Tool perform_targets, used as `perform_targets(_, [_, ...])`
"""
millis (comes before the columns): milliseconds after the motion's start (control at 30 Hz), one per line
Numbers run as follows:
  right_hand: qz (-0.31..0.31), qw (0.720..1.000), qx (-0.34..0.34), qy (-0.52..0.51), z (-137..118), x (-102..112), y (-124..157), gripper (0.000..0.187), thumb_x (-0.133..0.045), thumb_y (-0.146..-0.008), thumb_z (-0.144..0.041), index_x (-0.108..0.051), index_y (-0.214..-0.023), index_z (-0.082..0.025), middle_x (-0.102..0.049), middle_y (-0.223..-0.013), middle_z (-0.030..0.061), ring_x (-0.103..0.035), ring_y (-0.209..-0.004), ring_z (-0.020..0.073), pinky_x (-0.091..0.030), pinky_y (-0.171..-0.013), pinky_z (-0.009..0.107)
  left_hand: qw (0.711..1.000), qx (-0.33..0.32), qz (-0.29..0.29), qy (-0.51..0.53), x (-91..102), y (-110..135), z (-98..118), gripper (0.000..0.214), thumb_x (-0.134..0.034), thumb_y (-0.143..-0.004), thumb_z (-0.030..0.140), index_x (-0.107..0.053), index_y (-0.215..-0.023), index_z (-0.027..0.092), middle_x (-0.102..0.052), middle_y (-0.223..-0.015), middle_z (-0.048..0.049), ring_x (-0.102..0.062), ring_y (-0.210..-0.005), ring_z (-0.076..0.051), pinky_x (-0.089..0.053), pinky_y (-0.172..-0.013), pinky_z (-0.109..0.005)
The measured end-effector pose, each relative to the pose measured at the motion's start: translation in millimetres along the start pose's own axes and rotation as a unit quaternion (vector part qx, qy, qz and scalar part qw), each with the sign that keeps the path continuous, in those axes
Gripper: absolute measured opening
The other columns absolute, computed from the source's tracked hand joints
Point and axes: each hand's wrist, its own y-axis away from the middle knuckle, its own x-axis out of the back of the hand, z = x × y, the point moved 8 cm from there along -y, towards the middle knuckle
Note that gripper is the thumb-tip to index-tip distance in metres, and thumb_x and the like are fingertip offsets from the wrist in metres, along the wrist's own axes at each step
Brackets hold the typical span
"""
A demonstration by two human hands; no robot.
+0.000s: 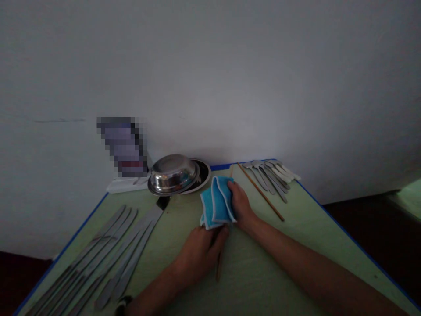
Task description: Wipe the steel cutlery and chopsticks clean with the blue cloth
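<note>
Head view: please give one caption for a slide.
Left hand holding a thin stick, right hand holding a blue cloth over it.

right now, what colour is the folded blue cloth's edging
The folded blue cloth is edged in white, clearest in the head view.

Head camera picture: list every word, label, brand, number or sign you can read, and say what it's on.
No text can be read.
The upright panel by the wall is pixelated; any writing on it is unreadable.
The pale mark on the dark dish behind the bowl is too blurred to tell.
I can make out no lettering on the blue cloth.
</note>
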Motion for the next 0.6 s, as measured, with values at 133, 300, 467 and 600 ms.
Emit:
perform_targets(133, [0.002,0.999,-0.016,0.043,7,-1,8,0.02,-0.062,-0.067,-0.036,-0.067,-0.08,-0.022,-0.069,-0.091,-0.0002,-0.057,-0.098,0.0192,-0.037,-0.09,0.028,0.998,0.01,0.004,-0.06,-5.5,7,-2,0.03,-0.034,-0.09,0.03,-0.06,-0.08,0.018,-0.069,-0.079,-0.0075,-0.063,-0.071,-0.02,-0.046,-0.067,-0.03])
perform_targets(300, [-0.018,1.0,-0.005,0.021,7,-7,1,0.019,-0.053,-0.072,-0.035,-0.066,-0.074,-0.021,-0.069,-0.083,-0.0017,-0.058,-0.088,0.0174,-0.039,-0.085,0.027,0.994,0.008,-0.013,-0.111,-10.1,-3,-7,0.031,-0.032,-0.089,0.028,-0.06,-0.08,0.018,-0.068,-0.072,-0.0063,-0.063,-0.062,-0.019,-0.044,-0.059,-0.029])
perform_targets(467, [0.03,0.999,-0.013,-0.001,11,2,-11,0.024,-0.052,-0.073,-0.039,-0.067,-0.074,-0.021,-0.069,-0.081,-0.0013,-0.058,-0.088,0.0169,-0.04,-0.081,0.026,0.99,-0.012,-0.038,-0.133,-13.1,-8,-7,0.028,-0.034,-0.088,0.028,-0.058,-0.08,0.018,-0.069,-0.071,-0.0052,-0.063,-0.061,-0.018,-0.042,-0.057,-0.028])
perform_targets(600, [0.036,0.999,0.002,-0.004,6,5,-21,0.024,-0.048,-0.074,-0.037,-0.064,-0.065,-0.021,-0.065,-0.067,-0.0034,-0.057,-0.075,0.016,-0.042,-0.074,0.025,0.988,-0.015,-0.051,-0.145,-13.8,-9,-5,0.024,-0.034,-0.088,0.028,-0.056,-0.082,0.018,-0.067,-0.065,-0.003,-0.061,-0.055,-0.017,-0.041,-0.053,-0.026])
